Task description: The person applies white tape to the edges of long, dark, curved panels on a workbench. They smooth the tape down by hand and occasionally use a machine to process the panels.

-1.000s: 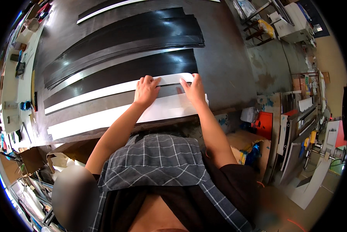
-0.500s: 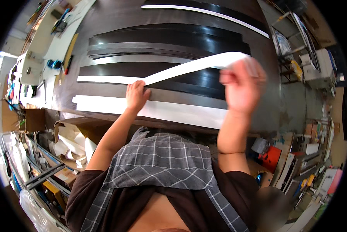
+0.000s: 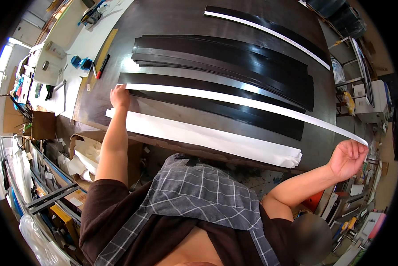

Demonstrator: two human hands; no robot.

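Note:
A long narrow white strip stretches taut between my hands, running diagonally over a black strip on the dark table. My left hand is closed on the strip's left end, at the left end of the black piece. Past the table's right edge, my right hand is closed on the other end, which bends around its fingers. Nearer to me lies a wide white strip along the table's front edge, its right end wrinkled.
Beyond my hands is a stack of black strips. A black strip with a white band lies at the far right. On the left are a red-and-black marker, blue round objects and a yellowish ruler. A cardboard box holds white scraps.
My left hand has slid left to the strip's end. My right hand has moved right and toward me, drawing the raised, curved white strip out straight. The view has shifted too.

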